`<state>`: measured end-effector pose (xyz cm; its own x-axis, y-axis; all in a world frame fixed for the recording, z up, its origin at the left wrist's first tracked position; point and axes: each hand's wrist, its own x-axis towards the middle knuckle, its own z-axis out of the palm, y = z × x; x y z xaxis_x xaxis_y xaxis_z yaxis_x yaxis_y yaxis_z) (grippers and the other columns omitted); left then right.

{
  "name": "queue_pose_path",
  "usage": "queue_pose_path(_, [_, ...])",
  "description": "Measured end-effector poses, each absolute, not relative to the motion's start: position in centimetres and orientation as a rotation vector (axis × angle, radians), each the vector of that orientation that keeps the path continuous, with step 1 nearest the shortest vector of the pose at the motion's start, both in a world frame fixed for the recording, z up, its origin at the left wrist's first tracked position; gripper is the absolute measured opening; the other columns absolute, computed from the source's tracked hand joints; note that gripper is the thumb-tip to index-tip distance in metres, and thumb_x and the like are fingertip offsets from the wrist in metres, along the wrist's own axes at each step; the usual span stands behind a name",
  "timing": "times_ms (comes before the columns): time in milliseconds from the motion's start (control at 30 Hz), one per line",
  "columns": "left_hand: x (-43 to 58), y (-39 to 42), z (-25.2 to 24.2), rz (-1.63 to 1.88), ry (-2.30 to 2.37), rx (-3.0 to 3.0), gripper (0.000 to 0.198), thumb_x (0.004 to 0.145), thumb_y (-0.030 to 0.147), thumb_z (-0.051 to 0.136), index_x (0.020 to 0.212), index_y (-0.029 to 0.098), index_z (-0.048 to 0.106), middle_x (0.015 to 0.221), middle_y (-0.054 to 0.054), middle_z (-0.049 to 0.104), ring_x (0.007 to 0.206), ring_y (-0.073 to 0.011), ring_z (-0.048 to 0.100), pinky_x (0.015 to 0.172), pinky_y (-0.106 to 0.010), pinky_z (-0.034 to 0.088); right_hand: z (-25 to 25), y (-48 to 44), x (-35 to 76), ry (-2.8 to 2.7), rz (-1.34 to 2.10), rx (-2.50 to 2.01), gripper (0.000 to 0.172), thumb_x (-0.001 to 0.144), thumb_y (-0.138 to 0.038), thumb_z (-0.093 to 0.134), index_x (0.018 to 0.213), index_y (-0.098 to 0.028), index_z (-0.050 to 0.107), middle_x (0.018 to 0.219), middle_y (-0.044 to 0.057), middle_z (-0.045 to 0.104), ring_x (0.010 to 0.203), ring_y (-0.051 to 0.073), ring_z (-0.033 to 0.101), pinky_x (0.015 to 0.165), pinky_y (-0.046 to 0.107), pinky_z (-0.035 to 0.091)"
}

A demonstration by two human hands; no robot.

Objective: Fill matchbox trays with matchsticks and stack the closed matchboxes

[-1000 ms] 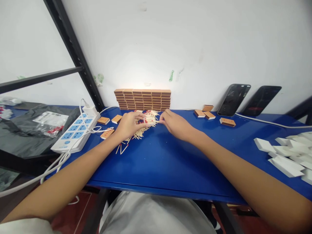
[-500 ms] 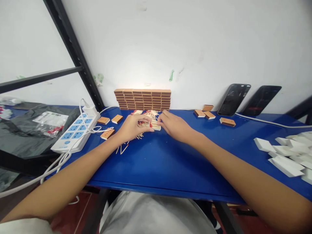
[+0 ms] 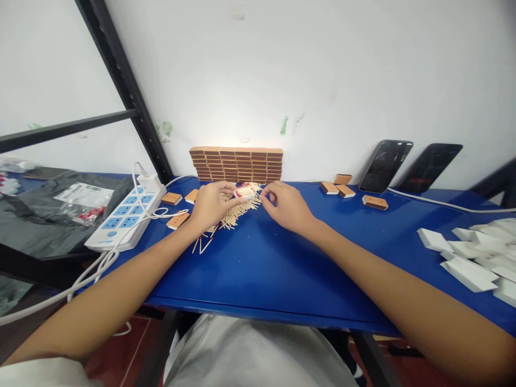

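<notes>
Between the thumb and fingers of my left hand point(image 3: 213, 201) is a small white matchbox tray point(image 3: 244, 193) with red-tipped matches in it. It is held just over a heap of loose matches point(image 3: 233, 216) on the blue table point(image 3: 258, 269). My right hand point(image 3: 284, 201) is to the right of the tray and apart from it, thumb and fingertips pinched together. Whatever is in that pinch, if anything, is too small to make out. Part of the heap is hidden behind my left hand.
A wall of stacked matchboxes point(image 3: 237, 164) stands behind the heap. Loose matchboxes point(image 3: 171, 199) lie left and others point(image 3: 374, 202) right. A power strip point(image 3: 124, 215) with white cables is at left. Two phones point(image 3: 385, 166) lean on the wall; white trays point(image 3: 470, 260) are piled at right.
The tray has lifted and shifted slightly left with my left hand, tilting differently. My right hand, earlier at the tray's right end, is now apart from it.
</notes>
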<state>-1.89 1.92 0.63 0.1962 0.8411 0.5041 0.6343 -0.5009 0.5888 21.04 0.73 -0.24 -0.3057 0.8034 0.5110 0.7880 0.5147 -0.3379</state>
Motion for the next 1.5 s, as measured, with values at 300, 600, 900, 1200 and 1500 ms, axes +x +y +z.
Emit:
queue_pose_path(300, [-2.1,1.8,0.8,1.26,1.515,2.209,0.034,0.078,0.049,0.087,0.095,0.021,0.077,0.1,-0.004,0.082,0.096,-0.0256,0.077,0.085,-0.034,0.058,-1.9,2.2,19.0,-2.251,0.199,-1.462,0.009,0.095,-0.027,0.065,0.091,-0.02,0.069,0.1,0.006,0.069,0.084,0.018,0.062,0.073,0.029,0.041])
queue_pose_path(600, [-2.1,1.9,0.7,1.212,1.477,2.197,0.039,0.075,0.053,0.087,0.094,0.021,0.077,0.097,-0.005,0.082,0.095,-0.0254,0.078,0.084,-0.034,0.059,-0.8,0.9,21.3,-2.43,0.284,-1.507,0.014,0.102,-0.026,0.057,0.095,-0.018,0.067,0.108,0.01,0.07,0.092,0.02,0.065,0.08,0.029,0.045])
queue_pose_path(900, [-2.3,2.4,0.2,1.058,1.428,2.337,0.04,0.075,0.056,0.087,0.093,0.022,0.077,0.1,-0.006,0.082,0.092,-0.027,0.077,0.081,-0.036,0.06,0.1,2.0,24.4,-2.498,0.311,-1.387,0.016,0.1,-0.026,0.057,0.087,-0.018,0.064,0.096,0.009,0.07,0.085,0.021,0.063,0.077,0.031,0.046])
queue_pose_path(1200, [-1.7,1.8,-0.1,0.94,1.112,2.361,0.043,0.07,0.045,0.093,0.101,0.021,0.078,0.099,-0.005,0.081,0.097,-0.0249,0.077,0.085,-0.032,0.06,0.6,0.5,22.7,-2.455,0.22,-1.238,0.011,0.103,-0.025,0.052,0.1,-0.018,0.06,0.103,0.009,0.064,0.087,0.02,0.059,0.076,0.03,0.043])
queue_pose_path(1500, [-1.6,1.6,0.1,0.974,1.096,2.253,0.044,0.07,0.049,0.092,0.102,0.021,0.078,0.1,-0.006,0.081,0.099,-0.0261,0.077,0.087,-0.034,0.061,1.0,0.2,22.2,-2.289,0.071,-1.151,0.013,0.103,-0.024,0.051,0.1,-0.019,0.062,0.1,0.007,0.063,0.082,0.019,0.058,0.073,0.03,0.04])
